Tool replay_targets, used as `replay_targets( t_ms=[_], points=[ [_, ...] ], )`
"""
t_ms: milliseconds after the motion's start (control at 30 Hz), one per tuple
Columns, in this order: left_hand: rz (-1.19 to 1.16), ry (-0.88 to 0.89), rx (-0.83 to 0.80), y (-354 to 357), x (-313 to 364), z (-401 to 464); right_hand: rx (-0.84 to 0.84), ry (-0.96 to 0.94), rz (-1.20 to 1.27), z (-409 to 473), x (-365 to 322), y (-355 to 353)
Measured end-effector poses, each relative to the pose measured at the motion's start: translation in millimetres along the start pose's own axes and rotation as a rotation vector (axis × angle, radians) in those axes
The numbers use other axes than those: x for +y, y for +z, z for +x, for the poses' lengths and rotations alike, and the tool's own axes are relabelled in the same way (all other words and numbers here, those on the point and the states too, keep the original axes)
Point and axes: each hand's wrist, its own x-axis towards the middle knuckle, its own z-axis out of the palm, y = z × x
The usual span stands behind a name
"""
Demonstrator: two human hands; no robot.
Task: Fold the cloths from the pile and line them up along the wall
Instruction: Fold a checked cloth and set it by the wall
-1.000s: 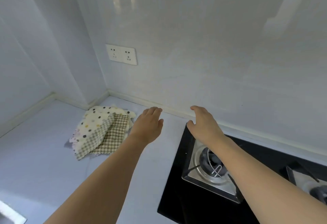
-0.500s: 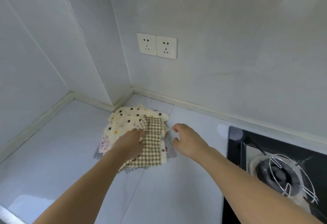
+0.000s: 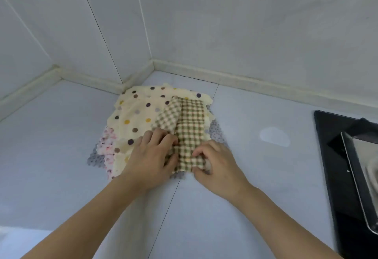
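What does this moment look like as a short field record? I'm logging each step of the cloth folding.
pile: in the counter corner, four cloths visible
top cloth: green checked cloth, already doubled over
beneath: cream polka-dot cloth, then pink patterned cloth, grey cloth at the bottom
left hand: holds the checked cloth's near left edge
right hand: pinches its near right corner
folded row along wall: none yet
right of the pile: black stove

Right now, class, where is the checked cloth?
In the head view, the checked cloth tops the pile's right side near the counter corner, gripped by both hands, left of the hob.
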Motion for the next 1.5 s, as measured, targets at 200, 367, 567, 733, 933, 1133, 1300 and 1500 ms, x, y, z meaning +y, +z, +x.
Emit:
replay_targets(
  t_ms=[200,367,567,733,933,1133,1300,1500],
  points=[
    [0.044,0.024,0.167,6.8,2.6,-9.8,0.06,-0.074,-0.033,-4.8,3.9,5.6],
    [-0.035,0.107,0.237,7.5,3.2,-18.9,0.163,-0.065,0.04,-14.8,-1.6,8.1],
    [-0.11,0.249,0.152,0.0,10.9,-25.7,0.182,-0.029,-0.007,-21.6,-3.5,4.8],
    [-0.092,0.26,0.165,0.0,10.7,-20.7,0.218,0.001,0.097,-19.9,-5.3,4.1],
    [-0.432,0.11,0.153,-1.9,8.8,-15.1,0.26,0.001,0.304,-21.0,-7.8,-0.6],
    [-0.448,0.057,0.225,-5.9,23.6,-10.5,0.237,-0.104,0.144,-16.8,-4.7,5.6],
    [-0.295,0.189,0.213,-6.9,27.5,-6.6,0.438,-0.142,0.13,-16.4,-2.3,-0.5],
    [0.149,0.286,0.3,-38.0,32.7,-24.1,0.54,-0.196,-0.046,-32.1,-32.7,-15.5]
  ],
)
